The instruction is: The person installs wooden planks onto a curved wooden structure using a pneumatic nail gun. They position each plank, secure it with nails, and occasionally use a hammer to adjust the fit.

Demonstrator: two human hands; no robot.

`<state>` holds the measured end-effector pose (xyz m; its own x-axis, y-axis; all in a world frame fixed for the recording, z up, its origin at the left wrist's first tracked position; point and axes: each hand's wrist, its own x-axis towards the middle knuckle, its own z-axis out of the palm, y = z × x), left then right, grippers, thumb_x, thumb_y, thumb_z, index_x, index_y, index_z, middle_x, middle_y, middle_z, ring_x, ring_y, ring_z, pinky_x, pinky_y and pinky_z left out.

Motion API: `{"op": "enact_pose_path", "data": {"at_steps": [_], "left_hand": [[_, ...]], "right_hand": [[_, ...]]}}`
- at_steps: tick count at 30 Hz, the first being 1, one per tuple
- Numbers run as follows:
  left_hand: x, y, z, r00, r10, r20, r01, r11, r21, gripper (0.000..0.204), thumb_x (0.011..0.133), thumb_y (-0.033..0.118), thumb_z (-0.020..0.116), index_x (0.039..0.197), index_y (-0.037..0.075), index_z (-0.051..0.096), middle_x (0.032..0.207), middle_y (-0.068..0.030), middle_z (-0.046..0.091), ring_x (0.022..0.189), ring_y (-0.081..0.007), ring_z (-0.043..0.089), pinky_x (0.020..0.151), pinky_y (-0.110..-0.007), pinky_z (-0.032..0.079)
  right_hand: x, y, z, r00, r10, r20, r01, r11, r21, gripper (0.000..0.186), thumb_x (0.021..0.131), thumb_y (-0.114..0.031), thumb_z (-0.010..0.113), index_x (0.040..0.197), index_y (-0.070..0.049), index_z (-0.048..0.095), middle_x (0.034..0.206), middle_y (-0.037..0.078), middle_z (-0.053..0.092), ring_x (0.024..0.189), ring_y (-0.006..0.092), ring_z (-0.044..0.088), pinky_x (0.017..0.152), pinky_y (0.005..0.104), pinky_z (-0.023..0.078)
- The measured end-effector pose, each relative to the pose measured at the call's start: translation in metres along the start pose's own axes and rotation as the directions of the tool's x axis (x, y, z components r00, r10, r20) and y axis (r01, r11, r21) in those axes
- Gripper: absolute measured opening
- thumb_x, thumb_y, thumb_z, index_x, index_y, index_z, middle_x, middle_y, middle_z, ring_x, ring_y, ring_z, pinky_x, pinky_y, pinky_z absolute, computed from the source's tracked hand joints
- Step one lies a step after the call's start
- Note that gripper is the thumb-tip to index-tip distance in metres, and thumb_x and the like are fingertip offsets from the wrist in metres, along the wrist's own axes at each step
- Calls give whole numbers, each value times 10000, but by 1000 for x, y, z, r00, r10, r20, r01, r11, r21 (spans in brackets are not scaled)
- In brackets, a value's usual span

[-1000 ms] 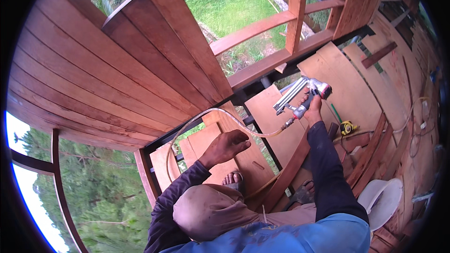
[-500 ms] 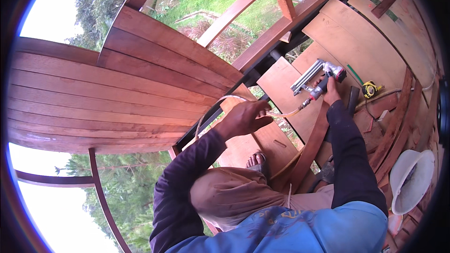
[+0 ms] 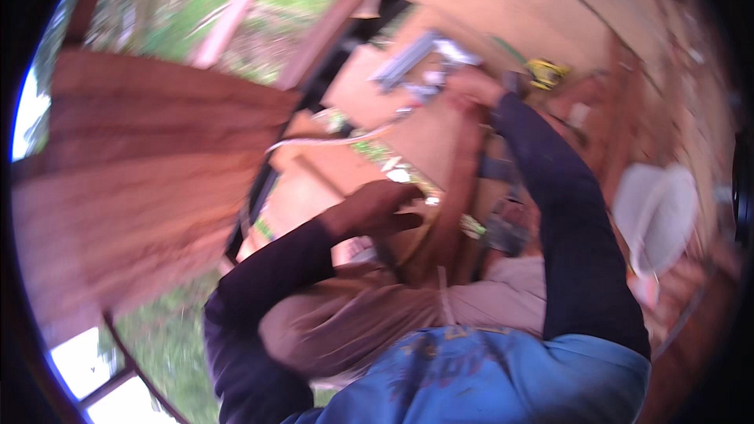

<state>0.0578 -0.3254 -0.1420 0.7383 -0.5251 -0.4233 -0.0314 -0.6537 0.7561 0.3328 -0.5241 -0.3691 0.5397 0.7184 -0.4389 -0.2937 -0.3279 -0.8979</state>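
My right hand is at the grip of a grey nail gun and appears closed on it, though motion blur smears the fingers. The tool lies over pale boards, its long magazine angled to the left. From its grip a pale air hose runs left toward the plank wall. My left hand hovers above the boards near my knee, thumb and fingers apart, with nothing visible in it. A yellow tape measure rests to the right of the nail gun.
A white hard hat sits at the right beside reddish timber strips. On the left curves a plank wall. Gaps between boards show greenery below. A dark beam edges the floor, and a bare foot in a sandal is partly hidden.
The view has swung, shifting the scene leftward and blurring it. My left hand has come off the air hose and drawn back toward my knee. The nail gun sits farther left of the tape measure.
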Motion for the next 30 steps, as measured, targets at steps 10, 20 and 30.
{"op": "enact_pose_path", "data": {"at_steps": [10, 20, 30], "left_hand": [[8, 33, -29, 990, -111, -87, 107, 993, -59, 449, 885, 247, 756, 1220, -30, 644, 1059, -194, 723, 942, -285, 719, 822, -381, 558], [17, 24, -25, 979, -203, -9, 201, 976, -77, 435, 884, 222, 754, 1221, -27, 638, 1043, -196, 725, 939, -289, 722, 819, -376, 562], [46, 33, -9, 994, -100, 44, 99, 995, 21, 411, 874, 220, 768, 1185, -25, 655, 1053, -195, 727, 942, -288, 728, 818, -374, 567]], "right_hand": [[-83, -173, -119, 934, -312, -177, -61, 347, -936, 323, 843, -275, 605, 1044, -76, 759, 1038, 195, 723, 964, 382, 678, 860, 444, 526], [-246, -11, -210, 312, -44, -949, -652, 717, -248, 413, 895, -402, 628, 1161, -94, 693, 1135, 194, 693, 1055, 356, 662, 886, 433, 510], [-226, 21, -185, 240, -3, -971, -660, 733, -165, 882, 812, -453, 727, 1505, -38, 372, 1364, 285, 558, 1319, 418, 506, 1113, 466, 391]]}}
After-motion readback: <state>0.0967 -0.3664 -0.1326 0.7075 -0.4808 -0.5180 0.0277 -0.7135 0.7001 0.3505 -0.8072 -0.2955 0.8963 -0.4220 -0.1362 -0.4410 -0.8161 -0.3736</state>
